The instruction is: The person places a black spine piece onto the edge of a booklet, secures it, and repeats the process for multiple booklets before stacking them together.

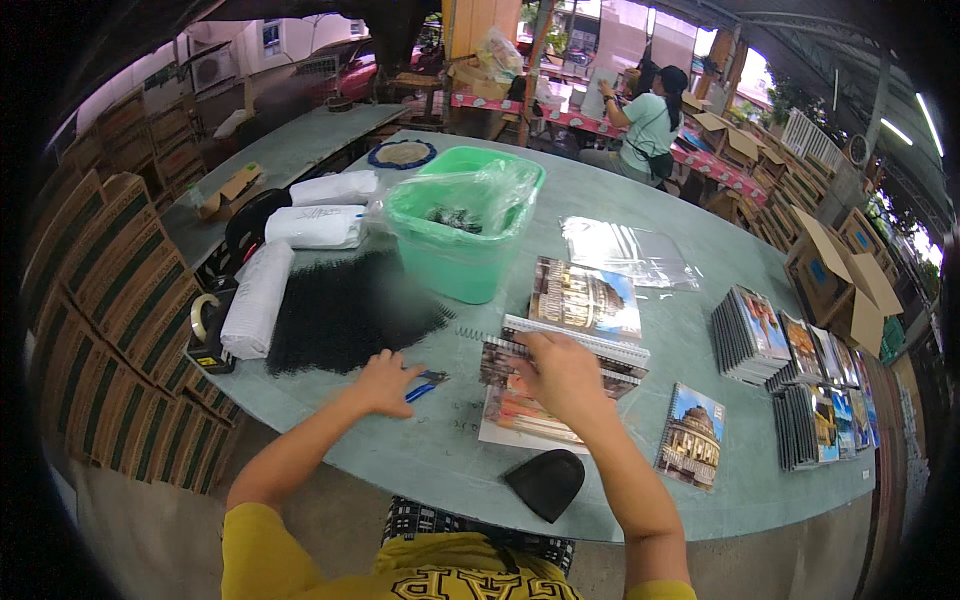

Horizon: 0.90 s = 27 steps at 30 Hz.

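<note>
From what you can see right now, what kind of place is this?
Probably a small open-sided workshop for binding and packing notebooks: stacks of spiral notebooks on a long table, a pile of black binding coils, and cardboard cartons along the side.

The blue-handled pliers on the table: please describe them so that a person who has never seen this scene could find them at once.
Start at the green plastic tub in the middle of the grey-green table, then come straight toward the person. The blue-handled pliers lie flat on the table at the fingertips of the left hand, right of the black coil pile. They are the only small blue tool there.
</note>
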### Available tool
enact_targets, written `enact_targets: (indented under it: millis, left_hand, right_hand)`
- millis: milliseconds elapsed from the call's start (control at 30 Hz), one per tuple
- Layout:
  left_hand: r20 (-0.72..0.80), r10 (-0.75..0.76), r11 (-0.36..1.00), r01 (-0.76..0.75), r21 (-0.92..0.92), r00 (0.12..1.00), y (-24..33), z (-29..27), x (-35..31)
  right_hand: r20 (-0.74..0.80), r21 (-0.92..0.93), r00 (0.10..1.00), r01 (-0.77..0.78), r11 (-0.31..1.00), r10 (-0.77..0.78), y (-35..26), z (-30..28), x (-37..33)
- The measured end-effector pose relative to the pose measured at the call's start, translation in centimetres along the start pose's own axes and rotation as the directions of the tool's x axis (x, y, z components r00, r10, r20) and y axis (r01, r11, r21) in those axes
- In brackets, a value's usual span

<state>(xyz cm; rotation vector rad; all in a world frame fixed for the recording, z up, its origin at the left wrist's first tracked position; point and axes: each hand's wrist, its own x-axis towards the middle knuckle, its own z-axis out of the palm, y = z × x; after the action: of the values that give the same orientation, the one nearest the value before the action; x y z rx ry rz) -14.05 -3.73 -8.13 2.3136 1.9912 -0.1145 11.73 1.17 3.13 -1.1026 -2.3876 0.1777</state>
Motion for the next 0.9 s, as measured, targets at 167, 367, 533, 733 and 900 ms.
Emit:
enact_targets:
  millis: [167, 367, 533, 733, 900]
  left_hand:
    - [-0.212, -0.061, 0.993, 0.037, -0.114, 0.975, 1.6, 2.7, -0.7]
    - [0.121, -0.06, 0.243, 0.132, -0.961, 0.991, 5.8, -7.7, -1.1]
    - [0.164, -0.014, 0.215, 0.163, -0.963, 0.986, 5.6, -8.1, -1.0]
    - [0.151, -0.058, 0.288, 0.162, -0.944, 0.987, 6.5, -8.8, -1.0]
    - [-0.255, -0.115, 0.825, -0.051, -0.562, 0.96, 5.5, -7.1, 0.0]
  right_hand:
    - [0.133, 0.312, 0.99, -0.084, 0.946, 0.044, -0.2, 3.0, 4.2]
    - [0.149, 0.486, 0.988, -0.111, 0.867, 0.043, 0.7, 2.9, 4.3]
    - [0.158, 0.553, 0.987, -0.089, 0.828, 0.001, 1.1, 3.5, 4.3]
    - [0.249, 0.527, 0.966, -0.074, 0.847, -0.07, 0.4, 2.4, 4.1]
    - [0.053, 0.427, 0.996, 0.045, 0.903, -0.074, -0.7, 2.8, 3.1]
